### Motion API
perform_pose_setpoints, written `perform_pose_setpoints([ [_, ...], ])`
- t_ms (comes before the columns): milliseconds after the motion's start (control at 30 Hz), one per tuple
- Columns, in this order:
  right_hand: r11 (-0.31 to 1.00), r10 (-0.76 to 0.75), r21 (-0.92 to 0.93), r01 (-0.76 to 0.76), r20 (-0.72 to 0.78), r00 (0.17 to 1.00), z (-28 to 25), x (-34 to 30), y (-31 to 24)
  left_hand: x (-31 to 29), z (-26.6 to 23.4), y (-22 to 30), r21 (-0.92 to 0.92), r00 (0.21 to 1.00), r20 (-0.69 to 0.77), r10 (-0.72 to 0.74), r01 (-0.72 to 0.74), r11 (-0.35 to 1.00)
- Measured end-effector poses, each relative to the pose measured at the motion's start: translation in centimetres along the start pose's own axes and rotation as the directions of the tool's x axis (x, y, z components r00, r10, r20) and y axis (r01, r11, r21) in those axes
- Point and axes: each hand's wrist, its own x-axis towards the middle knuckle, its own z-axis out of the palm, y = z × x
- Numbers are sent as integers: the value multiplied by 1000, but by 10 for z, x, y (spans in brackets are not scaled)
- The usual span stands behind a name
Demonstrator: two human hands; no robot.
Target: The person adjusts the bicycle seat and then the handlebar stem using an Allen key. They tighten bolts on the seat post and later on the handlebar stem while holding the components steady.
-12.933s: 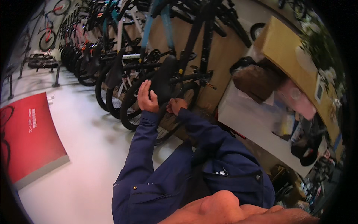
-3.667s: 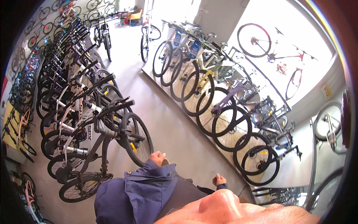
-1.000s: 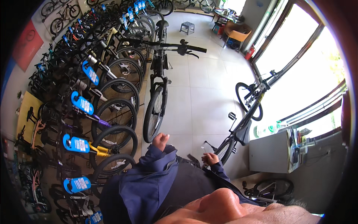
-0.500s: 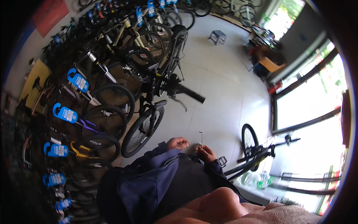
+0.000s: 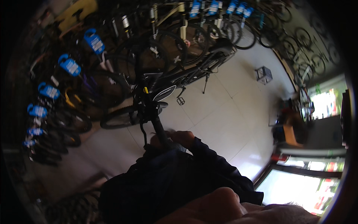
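Note:
A black bicycle (image 5: 164,93) stands in front of me, its handlebar grip (image 5: 159,128) pointing toward my chest. My left hand (image 5: 153,142) is in shadow beside the end of this grip, partly hidden by it; its fingers do not show clearly. From the other side my right hand (image 5: 182,138) comes in, closed and blurred, its fingertips close to the grip. Half a second ago it held a thin L-shaped hex key; only a short dark tip beside the grip hints at it now. A brake lever (image 5: 144,134) hangs left of the grip.
Rows of bicycles with blue hanging tags (image 5: 69,65) fill the left and far side. A small grey stool (image 5: 263,75) stands on the pale tiled floor (image 5: 220,112). To the right are a cluttered desk with a chair (image 5: 292,134) and a bright glass door (image 5: 287,190).
My view and body have turned to the right. The black bicycle's handlebar is now right at my hands, which have come together around its grip. The lit doorway bicycle has left view.

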Motion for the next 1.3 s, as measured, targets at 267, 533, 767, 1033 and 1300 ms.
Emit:
perform_pose_setpoints([
  [267, 887, 211, 340, -313, 305, 929, -110, 31, 143, -58, -27, 29, -781, 486, -608, -627, -227, 581],
  [533, 492, 391, 581, -649, 519, 761, -185, 52, 313, -110, -25, 256, -97, 177, -979, -99, 17, 995],
  [767, 919, 293, -389, -70, 551, 782, -212, -13, 442, -60, 8, 324, 334, 322, -930, 178, 539, 773],
  [1033, 776, 501, -603, -184, 412, 761, -260, -55, 510, -48, 16, 284, 225, 168, -974, 149, 745, 628],
  [1300, 861, 229, -486, 149, 633, 739, -332, 72, 584, -36, 30, 275, 142, 6, -979, 204, 738, 660],
])
